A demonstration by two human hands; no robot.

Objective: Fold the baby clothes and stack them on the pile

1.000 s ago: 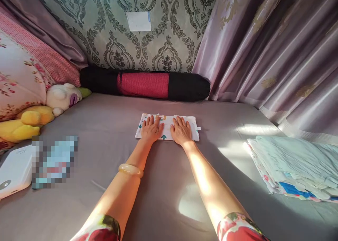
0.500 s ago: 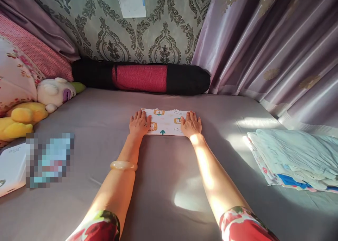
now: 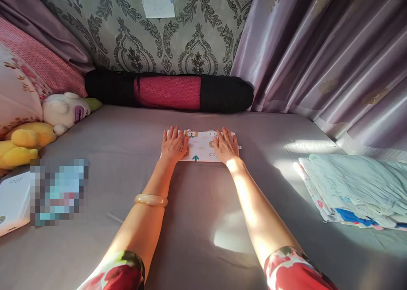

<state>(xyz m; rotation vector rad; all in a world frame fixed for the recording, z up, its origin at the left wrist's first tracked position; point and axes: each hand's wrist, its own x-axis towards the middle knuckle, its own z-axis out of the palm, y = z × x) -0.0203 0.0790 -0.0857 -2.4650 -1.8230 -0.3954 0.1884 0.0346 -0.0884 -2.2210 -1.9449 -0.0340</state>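
A folded white cloth (image 3: pixel 201 146) printed with orange animal faces and green leaves lies flat on the grey bed sheet (image 3: pixel 197 222). My left hand (image 3: pixel 174 145) rests palm down on its left end, fingers stretched out. On the right end my right hand (image 3: pixel 226 146) lies flat too, fingers pointing away from me. Just beyond that hand a small white tag (image 3: pixel 240 147) pokes out at the cloth's right edge. Parts of the cloth are hidden under both hands.
A stack of folded clothes (image 3: pixel 356 192) sits at the right. Across the back lies a black and red bolster-shaped bag (image 3: pixel 168 93). Plush toys (image 3: pixel 65 112), a white box-like device (image 3: pixel 15 201) and a blurred-out item (image 3: pixel 62 192) are on the left. Curtains (image 3: pixel 286 48) hang at right.
My left hand has slid right, inward over the cloth, and my right hand slightly left. More of the cloth's outer ends shows, including the small tag at the right.
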